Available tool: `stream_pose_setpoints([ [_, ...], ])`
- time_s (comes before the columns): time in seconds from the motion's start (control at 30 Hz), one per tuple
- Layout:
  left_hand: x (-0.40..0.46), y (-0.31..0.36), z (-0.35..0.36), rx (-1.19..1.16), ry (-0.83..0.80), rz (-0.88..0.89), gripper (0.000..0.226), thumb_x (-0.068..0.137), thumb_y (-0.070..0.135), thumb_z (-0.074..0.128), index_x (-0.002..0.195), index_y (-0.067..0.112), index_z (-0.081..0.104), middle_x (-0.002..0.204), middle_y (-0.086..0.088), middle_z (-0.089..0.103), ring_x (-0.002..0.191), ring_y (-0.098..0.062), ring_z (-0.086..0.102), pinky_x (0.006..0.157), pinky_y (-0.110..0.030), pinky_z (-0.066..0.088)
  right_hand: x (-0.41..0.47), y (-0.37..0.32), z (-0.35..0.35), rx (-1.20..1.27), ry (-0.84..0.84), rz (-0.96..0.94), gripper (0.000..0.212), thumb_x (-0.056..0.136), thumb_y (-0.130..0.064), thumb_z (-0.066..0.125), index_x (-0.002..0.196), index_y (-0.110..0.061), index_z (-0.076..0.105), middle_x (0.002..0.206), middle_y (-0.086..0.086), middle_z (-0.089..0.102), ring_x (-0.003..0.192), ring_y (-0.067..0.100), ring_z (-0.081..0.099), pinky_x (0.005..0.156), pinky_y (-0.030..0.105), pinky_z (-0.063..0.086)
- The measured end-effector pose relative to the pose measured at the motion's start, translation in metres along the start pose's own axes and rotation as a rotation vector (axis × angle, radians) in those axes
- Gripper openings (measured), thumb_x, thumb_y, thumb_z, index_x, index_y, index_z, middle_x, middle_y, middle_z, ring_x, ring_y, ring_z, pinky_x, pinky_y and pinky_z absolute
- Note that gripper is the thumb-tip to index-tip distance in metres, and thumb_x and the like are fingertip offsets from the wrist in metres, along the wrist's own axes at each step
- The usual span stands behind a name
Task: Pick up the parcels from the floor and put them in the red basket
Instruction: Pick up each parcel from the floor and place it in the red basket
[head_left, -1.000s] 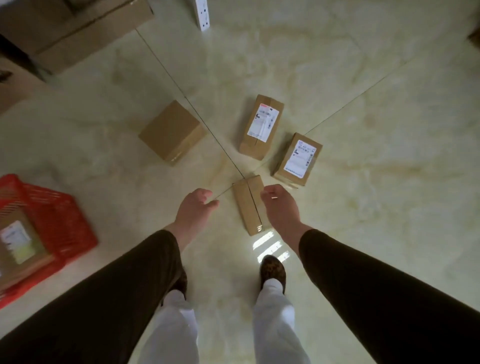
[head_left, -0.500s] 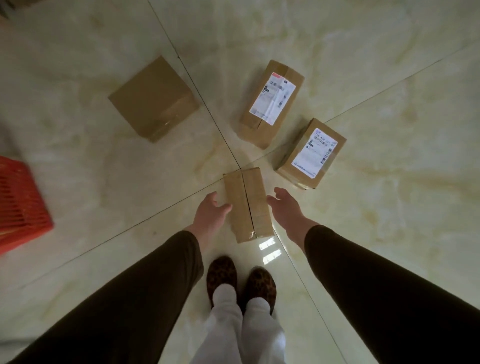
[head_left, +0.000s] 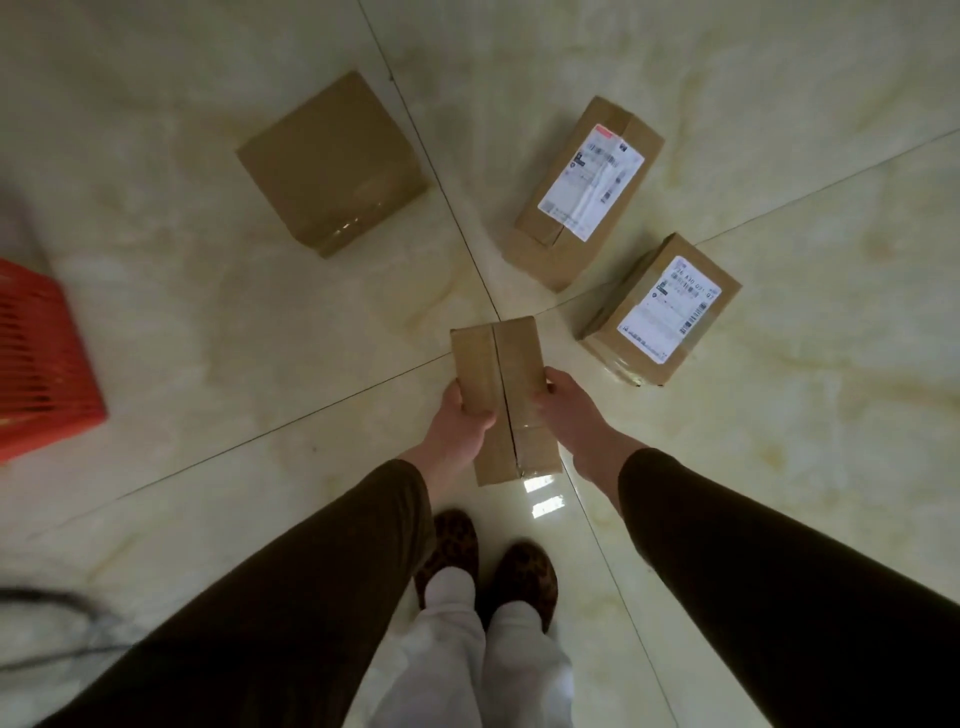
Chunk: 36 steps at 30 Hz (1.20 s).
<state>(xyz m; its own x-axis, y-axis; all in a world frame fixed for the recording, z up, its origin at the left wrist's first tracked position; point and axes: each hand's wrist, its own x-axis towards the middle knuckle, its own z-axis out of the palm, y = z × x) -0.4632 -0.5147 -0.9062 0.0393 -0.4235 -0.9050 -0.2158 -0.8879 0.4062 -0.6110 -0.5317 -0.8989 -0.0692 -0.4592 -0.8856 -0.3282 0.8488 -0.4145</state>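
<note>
A narrow brown parcel (head_left: 498, 374) with a taped seam lies lengthwise in front of my feet. My left hand (head_left: 457, 426) grips its left side and my right hand (head_left: 566, 410) grips its right side. Whether it still touches the floor I cannot tell. Three more cardboard parcels rest on the floor beyond it: a plain one (head_left: 332, 161) at the upper left, a long labelled one (head_left: 587, 192) at the upper middle, and a second labelled one (head_left: 662, 312) to the right. A corner of the red basket (head_left: 41, 364) shows at the left edge.
The floor is glossy cream tile with dark grout lines crossing near the held parcel. My feet in patterned shoes (head_left: 488, 566) stand just behind it. A dark blurred cable (head_left: 57, 608) lies at the lower left.
Both hands have closed in from beside the narrow parcel onto its two sides. The view has shifted, so the parcels sit larger and the basket shows further in at the left.
</note>
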Motion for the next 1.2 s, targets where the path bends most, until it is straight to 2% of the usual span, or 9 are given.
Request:
stream_pose_setpoints([
  [0.07,-0.02,0.007,-0.012,-0.018,0.026,0.022,0.068,0.097,0.013,0.059,0.155,0.022,0.024,0.13,-0.008,0.058,0.112,-0.026,0.059,0.095,-0.041,0.05,-0.02,-0.014,0.003,0.029,0.008,-0.03,0.034,0.1,-0.023,0.047,0.133,-0.025,0.058,0.114,0.001,0.065,0.104,0.022,0.062,0.081,0.031,0.049],
  [0.2,-0.069,0.024,-0.042,-0.088,0.116,0.07,0.061,0.101,0.015,0.055,0.154,0.026,0.028,0.135,-0.011,0.056,0.12,-0.03,0.058,0.102,-0.049,0.049,-0.067,-0.047,0.015,0.085,0.019,-0.085,0.038,0.101,-0.024,0.05,0.138,-0.028,0.056,0.131,0.005,0.06,0.113,0.025,0.063,0.094,0.043,0.056],
  [0.33,-0.122,0.036,-0.083,-0.128,0.222,0.11,0.058,0.102,0.015,0.054,0.153,0.028,0.031,0.133,-0.008,0.054,0.113,-0.026,0.057,0.095,-0.04,0.049,-0.121,-0.083,0.041,0.036,0.032,-0.166,0.042,0.104,-0.016,0.047,0.145,-0.027,0.051,0.134,0.003,0.058,0.116,0.025,0.061,0.101,0.047,0.054],
  [0.47,-0.167,0.037,-0.133,-0.172,0.261,0.142,0.057,0.102,0.018,0.053,0.153,0.032,0.03,0.137,-0.009,0.051,0.121,-0.03,0.056,0.104,-0.053,0.048,-0.165,-0.117,0.077,-0.024,0.044,-0.228,0.042,0.106,-0.018,0.047,0.146,-0.03,0.048,0.136,0.003,0.053,0.121,0.024,0.055,0.1,0.042,0.05],
  [0.57,-0.194,0.031,-0.176,-0.249,0.268,0.175,0.057,0.102,0.021,0.052,0.153,0.034,0.03,0.139,-0.007,0.049,0.124,-0.03,0.055,0.105,-0.055,0.048,-0.194,-0.141,0.115,-0.047,0.026,-0.255,0.041,0.106,-0.02,0.047,0.146,-0.031,0.046,0.137,0.004,0.053,0.122,0.026,0.055,0.103,0.047,0.05],
  [0.7,-0.223,0.015,-0.238,-0.348,0.28,0.195,0.057,0.102,0.021,0.052,0.152,0.035,0.029,0.137,-0.002,0.052,0.122,-0.029,0.056,0.102,-0.053,0.05,-0.224,-0.168,0.171,-0.07,-0.015,-0.276,0.039,0.107,-0.023,0.046,0.145,-0.033,0.043,0.139,0.0,0.053,0.123,0.024,0.054,0.106,0.048,0.047],
  [0.87,-0.251,-0.009,-0.315,-0.419,0.335,0.196,0.058,0.102,0.02,0.053,0.151,0.039,0.03,0.137,-0.003,0.053,0.12,-0.028,0.057,0.103,-0.053,0.049,-0.253,-0.196,0.244,-0.058,-0.085,-0.283,0.038,0.107,-0.025,0.045,0.143,-0.036,0.044,0.137,-0.003,0.054,0.118,0.022,0.055,0.097,0.044,0.047],
  [1.0,-0.257,-0.025,-0.365,-0.461,0.377,0.182,0.058,0.102,0.016,0.053,0.152,0.037,0.032,0.135,-0.004,0.054,0.118,-0.024,0.056,0.097,-0.043,0.05,-0.263,-0.215,0.292,-0.06,-0.141,-0.279,0.041,0.107,-0.022,0.047,0.145,-0.035,0.044,0.134,-0.001,0.056,0.112,0.02,0.058,0.078,0.034,0.051],
  [1.2,-0.255,-0.046,-0.427,-0.53,0.43,0.182,0.06,0.102,0.014,0.052,0.154,0.034,0.031,0.141,-0.003,0.052,0.124,-0.024,0.053,0.096,-0.038,0.046,-0.262,-0.247,0.358,-0.163,-0.19,-0.308,0.043,0.107,-0.023,0.047,0.148,-0.035,0.044,0.141,0.0,0.055,0.121,0.024,0.057,0.095,0.042,0.052],
])
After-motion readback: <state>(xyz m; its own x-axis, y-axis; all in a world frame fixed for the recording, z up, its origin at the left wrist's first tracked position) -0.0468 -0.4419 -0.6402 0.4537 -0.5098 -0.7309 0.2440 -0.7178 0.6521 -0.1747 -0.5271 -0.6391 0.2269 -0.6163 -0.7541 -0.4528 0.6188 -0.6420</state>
